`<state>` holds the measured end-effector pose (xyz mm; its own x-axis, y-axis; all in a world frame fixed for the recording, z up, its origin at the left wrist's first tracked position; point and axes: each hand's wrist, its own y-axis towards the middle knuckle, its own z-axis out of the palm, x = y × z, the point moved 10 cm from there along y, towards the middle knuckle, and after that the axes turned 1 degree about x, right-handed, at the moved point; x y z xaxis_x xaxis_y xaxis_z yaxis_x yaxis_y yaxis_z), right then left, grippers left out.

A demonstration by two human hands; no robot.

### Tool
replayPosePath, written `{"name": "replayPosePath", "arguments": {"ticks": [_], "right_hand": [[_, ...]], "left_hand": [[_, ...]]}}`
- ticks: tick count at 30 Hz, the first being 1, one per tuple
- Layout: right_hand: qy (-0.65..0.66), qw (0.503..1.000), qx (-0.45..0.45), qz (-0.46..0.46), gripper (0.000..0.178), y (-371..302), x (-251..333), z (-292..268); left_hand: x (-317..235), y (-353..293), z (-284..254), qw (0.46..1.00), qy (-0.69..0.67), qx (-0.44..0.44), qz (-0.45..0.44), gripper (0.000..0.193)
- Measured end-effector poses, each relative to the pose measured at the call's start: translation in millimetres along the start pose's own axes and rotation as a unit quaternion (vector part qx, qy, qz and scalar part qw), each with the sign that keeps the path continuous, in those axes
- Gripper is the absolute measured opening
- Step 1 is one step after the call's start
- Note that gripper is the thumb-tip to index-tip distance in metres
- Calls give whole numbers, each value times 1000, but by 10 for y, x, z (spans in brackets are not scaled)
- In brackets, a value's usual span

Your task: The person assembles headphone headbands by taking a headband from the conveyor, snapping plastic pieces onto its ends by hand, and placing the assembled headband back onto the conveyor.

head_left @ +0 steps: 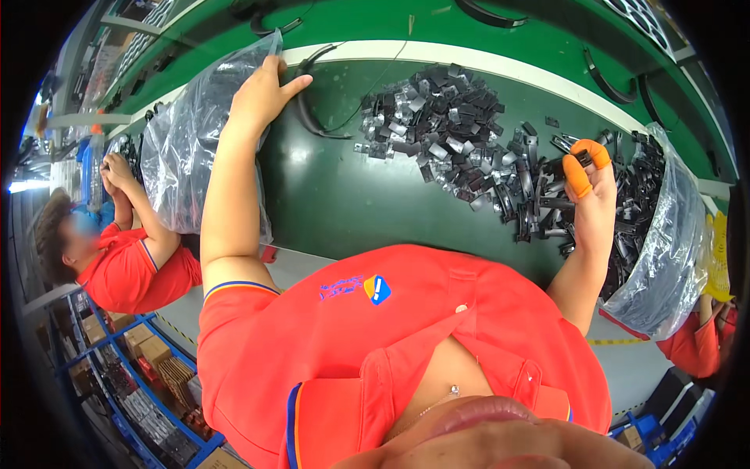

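My left hand (264, 95) is at the upper edge of a large clear plastic bag (183, 144) filled with dark items. Its thumb is stretched away from the fingers, which touch the bag's rim and are partly hidden. My right hand (594, 184) wears orange finger cots on the thumb and a finger, and pinches a small black plastic part (583, 159) between them. Around that hand lie long curved black parts (525, 176). A heap of small flat black and clear pieces (445, 109) spreads over the green table (328, 207).
A black headband-like arc (303, 105) with a thin wire lies right of my left hand. At the right, another clear bag (660, 258) holds black parts. A white ledge (375, 51) borders the table's far side. Co-workers in red (137, 262) sit on either side.
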<state>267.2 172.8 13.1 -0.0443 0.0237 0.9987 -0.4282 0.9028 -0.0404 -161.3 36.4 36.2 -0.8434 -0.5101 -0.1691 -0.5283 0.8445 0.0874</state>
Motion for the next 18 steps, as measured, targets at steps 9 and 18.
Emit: {"name": "replayPosePath", "arguments": {"ticks": [9,18], "right_hand": [[98,995,10,17,24,-130,83,206],[241,970,-14,-11,23,-155,303,247]], "left_hand": [[-594,-618,249,933,-9,23,359,36],[-548,-283,-334,889,-438,17,130,22]]}}
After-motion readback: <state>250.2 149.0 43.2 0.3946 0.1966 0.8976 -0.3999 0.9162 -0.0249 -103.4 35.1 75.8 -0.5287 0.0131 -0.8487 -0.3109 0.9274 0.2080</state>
